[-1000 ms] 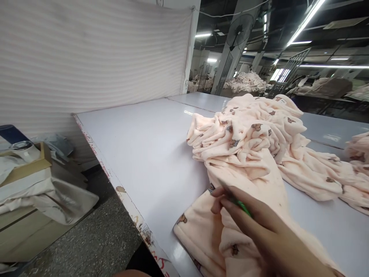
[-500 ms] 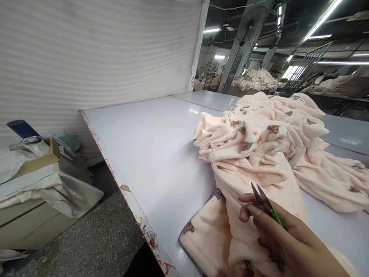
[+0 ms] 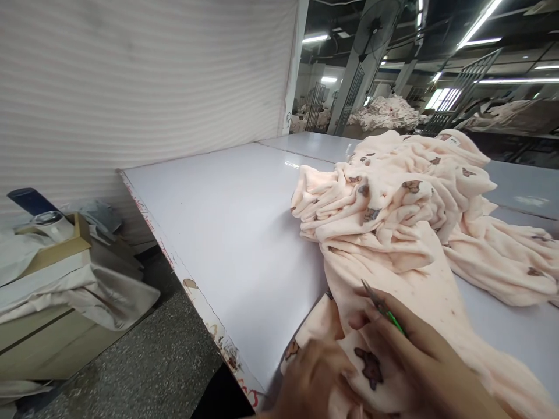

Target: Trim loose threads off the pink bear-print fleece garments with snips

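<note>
A left hand (image 3: 312,375) has come into the lower middle of the frame, where half a second ago only the right hand showed. It presses down on the near end of a pale pink fleece garment (image 3: 393,302) printed with small brown bears, fingers curled over a fold; the motion blur hides how firmly they pinch it.

The right hand (image 3: 419,361), at the lower right, holds a pair of green-handled thread snips (image 3: 382,307) closed in its fingers. The blades now point up and left and look nearly shut, whereas half a second ago they stood apart in a narrow V. The hand has also dropped lower, closer to the cloth.

With both hands on the same fold, the work seems to have moved from picking up the piece to trimming or checking it.

The garment trails from the near edge of the white table (image 3: 227,233) up into a rumpled heap of matching pink fleece (image 3: 393,186) at centre right. More such heaps (image 3: 384,113) lie far off at the upper right. A cloth-draped cardboard box (image 3: 48,273) stands on the floor at the left.
</note>
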`<state>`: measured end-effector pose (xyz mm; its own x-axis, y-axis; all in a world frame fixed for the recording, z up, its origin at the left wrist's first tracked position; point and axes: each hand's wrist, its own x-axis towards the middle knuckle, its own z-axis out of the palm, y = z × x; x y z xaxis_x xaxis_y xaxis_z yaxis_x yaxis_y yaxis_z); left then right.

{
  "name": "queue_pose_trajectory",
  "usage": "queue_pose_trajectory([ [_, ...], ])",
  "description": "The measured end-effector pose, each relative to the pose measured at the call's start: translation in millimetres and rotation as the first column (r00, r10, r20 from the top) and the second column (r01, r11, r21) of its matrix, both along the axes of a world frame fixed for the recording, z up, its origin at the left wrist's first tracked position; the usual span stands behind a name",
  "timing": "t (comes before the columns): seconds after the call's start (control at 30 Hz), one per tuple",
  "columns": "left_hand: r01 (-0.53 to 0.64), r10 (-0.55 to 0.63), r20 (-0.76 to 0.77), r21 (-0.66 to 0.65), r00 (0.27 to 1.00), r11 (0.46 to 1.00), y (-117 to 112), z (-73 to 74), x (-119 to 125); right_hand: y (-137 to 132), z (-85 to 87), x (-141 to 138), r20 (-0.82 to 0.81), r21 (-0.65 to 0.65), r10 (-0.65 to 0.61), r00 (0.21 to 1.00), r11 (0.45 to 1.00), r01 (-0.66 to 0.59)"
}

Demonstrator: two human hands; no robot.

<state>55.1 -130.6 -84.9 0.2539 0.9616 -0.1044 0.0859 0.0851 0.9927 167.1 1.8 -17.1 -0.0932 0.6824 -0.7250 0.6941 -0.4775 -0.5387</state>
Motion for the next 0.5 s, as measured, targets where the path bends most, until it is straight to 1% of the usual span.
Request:
queue_pose_trajectory([
  [0.07, -0.058, 0.056, -0.050, -0.028, 0.997, 0.998, 5, -11.1, 1, 2, 6.4, -3, -0.056, -0.058, -0.157, 0.986, 0.986, 0.154],
  [0.1, -0.068, 0.067, -0.043, -0.017, 0.997, 0.998, 9, -13.9, 4, 3, 9.0, -5, -0.074, -0.071, -0.221, 0.972, 0.974, 0.216],
  [0.13, -0.072, 0.072, 0.000, -0.010, 0.997, 0.997, 14, -14.5, 7, 3, 11.0, -8, -0.088, -0.071, -0.261, 0.961, 0.964, 0.255],
  [0.17, -0.081, 0.083, 0.084, -0.026, 0.993, 0.996, 19, -12.7, 10, 3, 12.4, -9, -0.109, -0.075, -0.296, 0.949, 0.954, 0.289],
  [0.2, -0.095, 0.110, 0.202, -0.084, 0.973, 0.992, 24, -8.7, 12, 3, 13.4, -10, -0.129, -0.079, -0.320, 0.938, 0.947, 0.312],
  [0.23, -0.110, 0.165, 0.328, -0.179, 0.930, 0.978, 31, -3.1, 14, 3, 14.1, -9, -0.147, -0.081, -0.342, 0.928, 0.940, 0.333],
  [0.27, -0.119, 0.243, 0.433, -0.294, 0.868, 0.948, 36, 3.8, 15, 4, 15.0, -8, -0.162, -0.081, -0.365, 0.917, 0.931, 0.356],
  [0.3, -0.120, 0.324, 0.504, -0.395, 0.801, 0.911, 42, 11.0, 16, 5, 16.3, -6, -0.175, -0.079, -0.389, 0.905, 0.921, 0.381],
  [0.33, -0.109, 0.364, 0.544, -0.445, 0.756, 0.889, 46, 18.1, 17, 5, 18.3, -5, -0.183, -0.075, -0.412, 0.893, 0.911, 0.405],
  [0.37, -0.106, 0.359, 0.557, -0.434, 0.749, 0.894, 48, 24.5, 20, 7, 21.1, -3, -0.189, -0.071, -0.437, 0.879, 0.899, 0.432],
  [0.4, -0.120, 0.325, 0.539, -0.379, 0.777, 0.917, 49, 30.0, 24, 8, 24.9, -3, -0.195, -0.048, -0.454, 0.869, 0.890, 0.454],
  [0.43, -0.142, 0.279, 0.488, -0.299, 0.827, 0.944, 48, 34.2, 29, 8, 29.6, -4, -0.191, -0.007, -0.450, 0.872, 0.889, 0.457],
  [0.47, -0.162, 0.241, 0.406, -0.218, 0.881, 0.962, 46, 37.2, 36, 9, 34.7, -7, -0.177, 0.036, -0.422, 0.889, 0.900, 0.434],
  [0.5, -0.171, 0.209, 0.311, -0.146, 0.927, 0.974, 43, 38.8, 44, 9, 39.9, -11, -0.158, 0.074, -0.363, 0.918, 0.923, 0.378],
])
